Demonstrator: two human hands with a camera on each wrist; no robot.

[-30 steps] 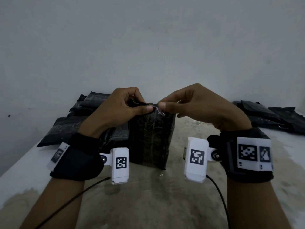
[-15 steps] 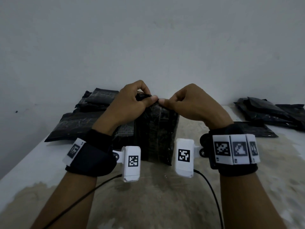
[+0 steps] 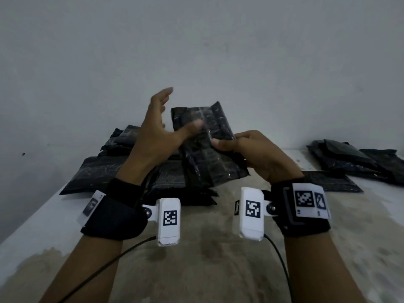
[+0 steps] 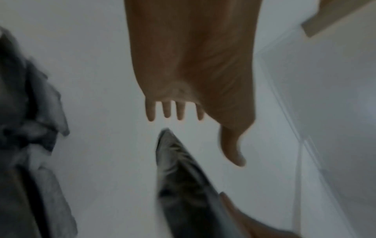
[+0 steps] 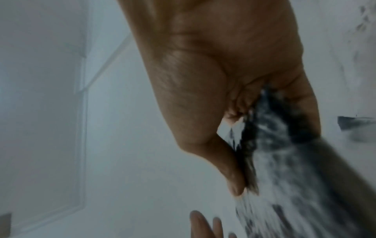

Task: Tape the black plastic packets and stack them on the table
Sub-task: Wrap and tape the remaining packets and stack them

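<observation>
From the head view, the right hand point(image 3: 258, 154) grips a black packet point(image 3: 207, 147) lifted above the table point(image 3: 218, 259); the left hand point(image 3: 159, 132) is spread, released. Left wrist view: straight fingers point(image 4: 175, 111). Right wrist view: thumb point(image 5: 230, 167) pinching the packet.

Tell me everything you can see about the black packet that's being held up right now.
The held packet is a flat black plastic pouch, glossy and wrinkled, with shiny clear tape over its face. It is lifted off the table and tilted, upper end toward the wall. The right hand pinches its right edge. The left hand is spread open beside it; whether its thumb touches is unclear.
</observation>
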